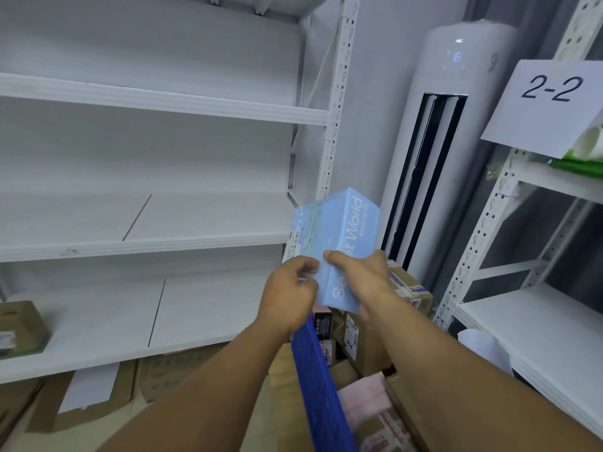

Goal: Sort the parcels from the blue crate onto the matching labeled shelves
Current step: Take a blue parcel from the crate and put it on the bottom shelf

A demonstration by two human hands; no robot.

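Both my hands hold a light blue box (339,230) with white lettering, raised in front of me above the blue crate (321,389). My left hand (288,293) grips its lower left edge, where a barcode label sticks out. My right hand (362,277) grips its lower right side, thumb across the front. The crate below holds several cardboard parcels (365,340) and a pink packet (367,399). A white shelf unit (163,246) stands to the left. On the right, another shelf (538,324) carries a paper sign reading 2-2 (551,102).
A tall white air conditioner (437,141) stands in the corner behind the crate. A brown box (19,327) sits at the left end of the low left shelf. Flattened cardboard (156,376) lies on the floor. Green and white packaging (584,154) rests behind the sign.
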